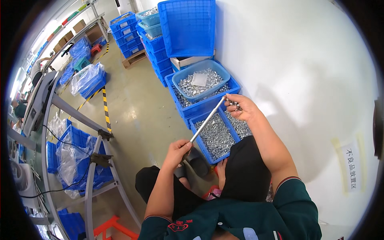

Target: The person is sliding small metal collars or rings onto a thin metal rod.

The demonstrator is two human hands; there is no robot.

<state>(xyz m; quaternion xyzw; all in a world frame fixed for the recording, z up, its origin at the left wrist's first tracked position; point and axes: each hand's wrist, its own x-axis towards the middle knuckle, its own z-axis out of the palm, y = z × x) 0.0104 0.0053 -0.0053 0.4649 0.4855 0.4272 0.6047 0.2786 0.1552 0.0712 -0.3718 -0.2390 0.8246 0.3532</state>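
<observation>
A slim silvery metal rod (208, 119) slants between my hands, above the small metal parts in a blue bin (203, 148). My left hand (177, 153) is closed round the rod's lower end. At its upper end, the fingertips of my right hand (243, 107) pinch near the tip. Several small shiny metal pieces (237, 105) lie in the curled fingers of that same hand; their exact shape is too small to tell. Just beyond the rod, a light blue basin (199, 97) of similar parts sits on a larger blue crate (187, 110), with a pale square piece (199, 80) on top.
Blue crates (160, 60) are stacked beyond the basin, and a large blue crate (187, 30) stands upright against the white wall (300, 80). To my left is a grey metal frame (90, 192) with plastic-wrapped blue crates (86, 164). An orange-red stool (116, 226) is near its foot.
</observation>
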